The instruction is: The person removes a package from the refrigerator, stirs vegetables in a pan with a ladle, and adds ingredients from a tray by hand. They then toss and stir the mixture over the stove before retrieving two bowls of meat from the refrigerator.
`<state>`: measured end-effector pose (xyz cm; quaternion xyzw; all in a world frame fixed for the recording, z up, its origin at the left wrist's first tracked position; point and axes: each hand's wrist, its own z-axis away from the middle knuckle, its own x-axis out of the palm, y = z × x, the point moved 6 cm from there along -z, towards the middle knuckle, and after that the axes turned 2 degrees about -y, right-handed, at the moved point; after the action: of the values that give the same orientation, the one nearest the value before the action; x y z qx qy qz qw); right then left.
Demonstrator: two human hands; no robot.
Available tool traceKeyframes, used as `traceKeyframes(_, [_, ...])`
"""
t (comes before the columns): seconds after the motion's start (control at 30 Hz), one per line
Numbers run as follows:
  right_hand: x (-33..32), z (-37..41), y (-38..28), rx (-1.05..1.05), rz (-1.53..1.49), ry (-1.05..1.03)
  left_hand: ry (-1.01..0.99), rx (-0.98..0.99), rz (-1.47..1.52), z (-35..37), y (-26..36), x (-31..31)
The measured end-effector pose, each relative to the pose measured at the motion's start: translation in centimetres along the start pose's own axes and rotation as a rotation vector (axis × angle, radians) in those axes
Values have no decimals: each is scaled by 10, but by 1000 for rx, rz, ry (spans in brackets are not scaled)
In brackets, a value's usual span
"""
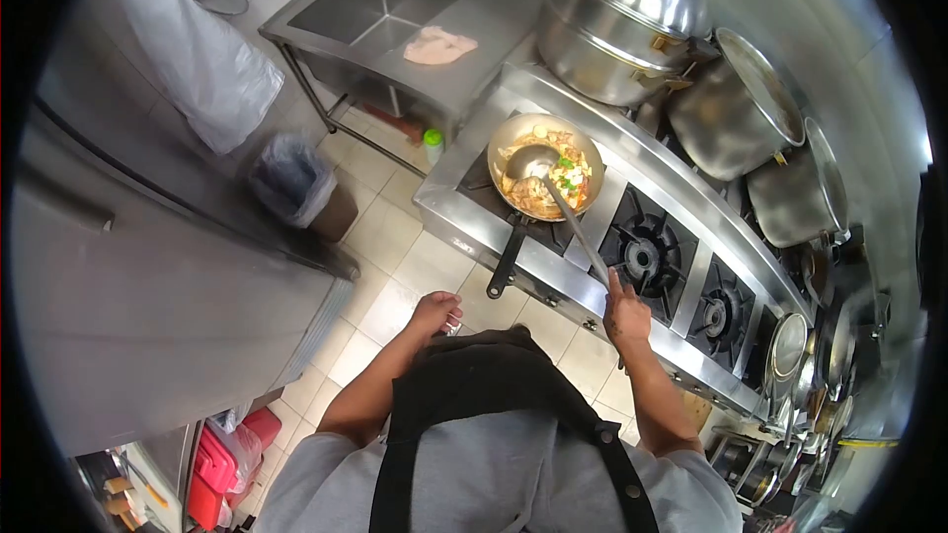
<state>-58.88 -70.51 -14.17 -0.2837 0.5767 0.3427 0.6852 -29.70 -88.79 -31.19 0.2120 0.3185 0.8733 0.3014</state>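
Over the stove (pixel 456 216), a ladle (pixel 580 229) (right hand (pixel 626 316) gripping, left hand's (pixel 434 313) grasp unclear) slants forward-left, bowl (pixel 528 160) leading.

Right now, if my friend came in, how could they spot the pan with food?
Find the long metal stove, then look at its end nearest the sink. There sits a round pan with a black handle, and the person's right hand holds a ladle in it. Unlike the big silver pots at the back, it shows food with bright green bits.
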Motion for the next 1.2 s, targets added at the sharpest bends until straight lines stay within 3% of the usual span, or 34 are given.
traceKeyframes(0.23, [11, -2, -4, -3, 53, 13, 191, -126, -19, -32, -99, -81])
traceKeyframes(0.33, [7, 4, 4, 30, -30, -15, 307, -139, -401, -38, -168, -152])
traceKeyframes(0.37, [7, 5, 4, 46, -71, -2, 226, -7, -767, -59, -221, -188])
traceKeyframes(0.4, [8, 4, 4, 62, -112, 12, 289, -311, -503, -20, -210, -185])
traceKeyframes(0.43, [8, -2, -1, 62, -113, 13, 453, -382, -315, -6, -221, -196])
traceKeyframes(0.47, [10, -11, -10, 81, -119, 14, 412, -428, -388, 15, -211, -192])
traceKeyframes(0.57, [23, -26, -29, 82, -93, 22, 314, -425, -455, 24, -229, -196])
traceKeyframes(0.67, [29, -23, -19, 65, -39, 34, 398, -420, -226, 22, -225, -192])
traceKeyframes(0.77, [10, -10, -6, 27, -89, 2, 320, -272, -153, -5, -218, -187])
traceKeyframes(0.9, [11, -18, -31, 41, -79, 28, 348, -281, -235, 8, -161, -154])
traceKeyframes(1.03, [25, -15, -27, 39, -68, -11, 359, -204, -199, -1, -159, -160])
traceKeyframes(1.2, [8, -9, -12, 51, -141, -25, 367, -268, -231, 4, -176, -175])
